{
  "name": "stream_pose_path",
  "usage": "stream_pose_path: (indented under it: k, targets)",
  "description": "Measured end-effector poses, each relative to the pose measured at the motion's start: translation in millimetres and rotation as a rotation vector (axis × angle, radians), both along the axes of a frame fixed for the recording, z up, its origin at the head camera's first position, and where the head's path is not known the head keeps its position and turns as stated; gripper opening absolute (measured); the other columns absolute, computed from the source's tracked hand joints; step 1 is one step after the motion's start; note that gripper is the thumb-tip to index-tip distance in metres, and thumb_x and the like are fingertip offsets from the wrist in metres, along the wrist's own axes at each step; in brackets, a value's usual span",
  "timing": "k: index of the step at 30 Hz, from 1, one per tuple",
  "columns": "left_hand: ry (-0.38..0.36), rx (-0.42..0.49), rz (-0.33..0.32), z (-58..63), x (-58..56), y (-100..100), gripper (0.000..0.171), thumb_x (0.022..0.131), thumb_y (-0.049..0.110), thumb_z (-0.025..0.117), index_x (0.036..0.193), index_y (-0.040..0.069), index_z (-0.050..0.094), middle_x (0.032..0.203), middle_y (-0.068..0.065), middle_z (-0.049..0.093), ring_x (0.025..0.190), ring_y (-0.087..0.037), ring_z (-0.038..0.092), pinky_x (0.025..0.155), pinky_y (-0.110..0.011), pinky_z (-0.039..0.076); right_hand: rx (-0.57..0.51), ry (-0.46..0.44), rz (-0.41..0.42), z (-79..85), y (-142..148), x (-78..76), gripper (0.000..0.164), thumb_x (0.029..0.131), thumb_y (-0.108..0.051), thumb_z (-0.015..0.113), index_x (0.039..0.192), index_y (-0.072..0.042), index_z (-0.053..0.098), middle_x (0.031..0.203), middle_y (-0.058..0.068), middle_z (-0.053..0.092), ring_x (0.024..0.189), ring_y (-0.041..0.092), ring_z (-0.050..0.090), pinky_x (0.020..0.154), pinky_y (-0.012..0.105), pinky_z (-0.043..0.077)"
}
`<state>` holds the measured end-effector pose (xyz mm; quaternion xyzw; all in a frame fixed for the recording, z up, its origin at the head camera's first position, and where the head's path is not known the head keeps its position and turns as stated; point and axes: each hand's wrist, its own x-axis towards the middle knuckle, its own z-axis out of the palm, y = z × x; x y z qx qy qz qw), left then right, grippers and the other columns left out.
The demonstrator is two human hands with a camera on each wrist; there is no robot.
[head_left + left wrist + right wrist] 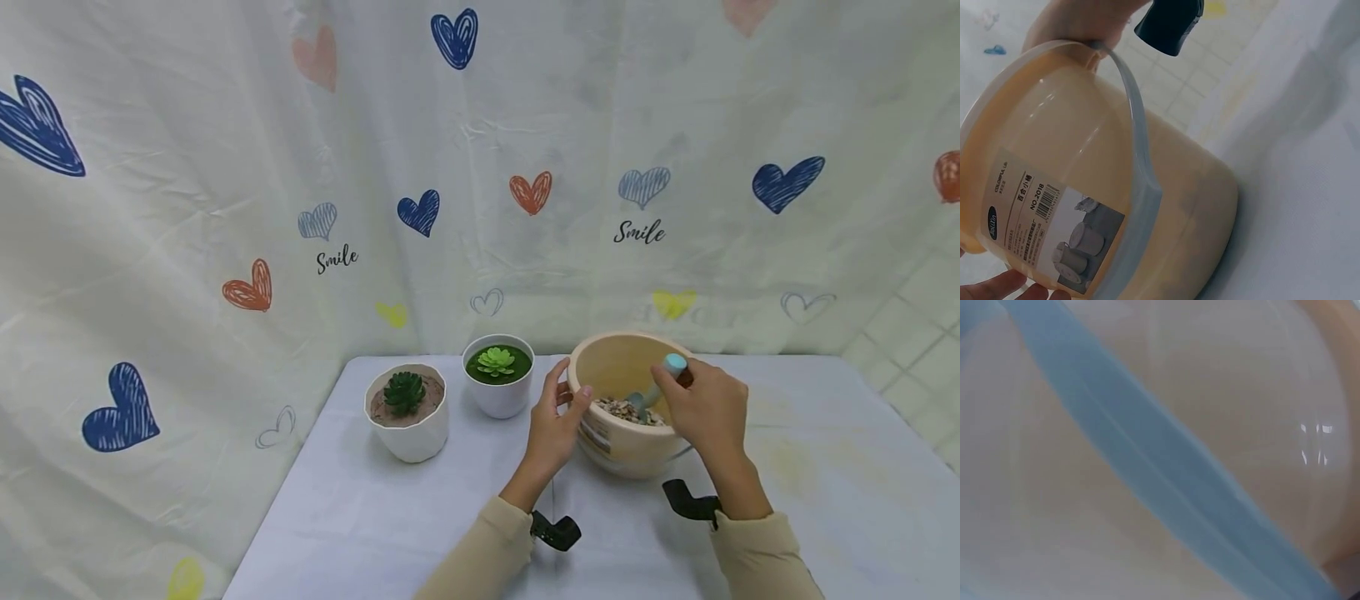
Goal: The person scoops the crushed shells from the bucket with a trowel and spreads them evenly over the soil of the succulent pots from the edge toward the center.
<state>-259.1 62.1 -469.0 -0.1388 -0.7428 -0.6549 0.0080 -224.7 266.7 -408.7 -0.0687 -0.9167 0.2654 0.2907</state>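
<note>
A beige plastic bucket (615,454) stands at the back right of the table, with a speckled gritty potting mix (617,407) inside. My left hand (553,427) grips its left rim, thumb over the edge. Over the right side of the rim, my right hand (708,404) holds a small blue-grey trowel (675,364), its blade down at the mix. In the left wrist view the bucket's printed label (1054,225) faces the camera. The bucket's bail handle (1172,462) hangs down across its outer wall, filling much of the right wrist view.
Left of the bucket stands a small white pot (498,402) with a light green succulent (496,361). Farther left is a wider white pot (412,438) holding a dark green succulent (404,392). A heart-printed curtain (480,133) hangs behind the white-covered table (390,533).
</note>
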Motion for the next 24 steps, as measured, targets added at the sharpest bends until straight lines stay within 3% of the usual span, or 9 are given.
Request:
stream_pose_path:
  k: [5, 12, 21, 24]
  targets:
    - [-0.005, 0.001, 0.000, -0.4, -0.4, 0, 0.057, 0.101, 0.055, 0.055, 0.154, 0.050, 0.034, 0.139, 0.003, 0.061, 0.127, -0.014, 0.057, 0.100, -0.039, 0.053, -0.028, 0.004, 0.005, -0.7, 1, -0.7, 0.047, 0.101, -0.041, 0.059, 0.067, -0.009, 0.057, 0.059, 0.007, 0.062, 0.057, 0.023, 0.051, 0.078, 0.055, 0.039]
    - [0.007, -0.002, -0.012, -0.4, -0.7, 0, 0.058, 0.101, 0.056, 0.053, 0.155, 0.048, 0.033, 0.142, -0.001, 0.060, 0.128, -0.015, 0.057, 0.099, -0.040, 0.053, -0.136, -0.032, -0.020, 2.6, 4, -0.3, 0.044, 0.100, -0.042, 0.061, 0.076, -0.006, 0.064, 0.065, 0.008, 0.064, 0.056, 0.019, 0.046, 0.058, 0.034, 0.034]
    - [0.007, -0.011, -0.013, 0.2, -0.9, -1, 0.057, 0.102, 0.056, 0.052, 0.155, 0.049, 0.032, 0.142, -0.001, 0.060, 0.130, -0.015, 0.057, 0.101, -0.042, 0.052, -0.308, -0.114, -0.053, 11.6, 5, 1.6, 0.047, 0.100, -0.048, 0.060, 0.101, -0.004, 0.076, 0.093, 0.017, 0.078, 0.066, 0.018, 0.049, 0.057, 0.031, 0.037]
    - [0.007, -0.010, -0.016, -0.5, -0.9, -1, 0.057, 0.102, 0.056, 0.052, 0.155, 0.050, 0.032, 0.141, -0.001, 0.060, 0.130, -0.015, 0.056, 0.101, -0.041, 0.052, -0.370, -0.135, -0.072, 14.0, 5, 2.0, 0.049, 0.099, -0.049, 0.060, 0.104, -0.004, 0.076, 0.090, 0.012, 0.077, 0.070, 0.017, 0.049, 0.060, 0.032, 0.038]
